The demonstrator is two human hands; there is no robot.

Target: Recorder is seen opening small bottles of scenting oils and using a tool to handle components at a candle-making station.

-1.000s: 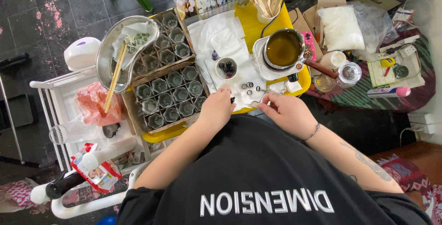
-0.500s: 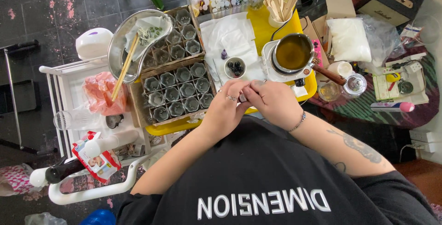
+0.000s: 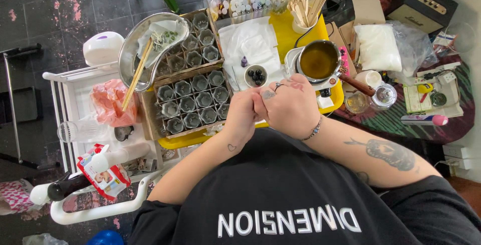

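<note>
While the fingers [image 3: 260, 99] of both hands curl and press together over the near edge of the yellow tray [image 3: 288, 34], whatever they pinch is hidden, and the left hand [image 3: 243, 114] sits knuckle to knuckle against the ringed right hand [image 3: 293, 107]. Just beyond them sits a small white bowl of dark beads [image 3: 256, 75], with a pot of amber liquid [image 3: 319, 61] to its right. Left of the hands, a wooden crate of grey cups [image 3: 193, 102] lies beside a steel dish [image 3: 148, 49] on the bench.
</note>
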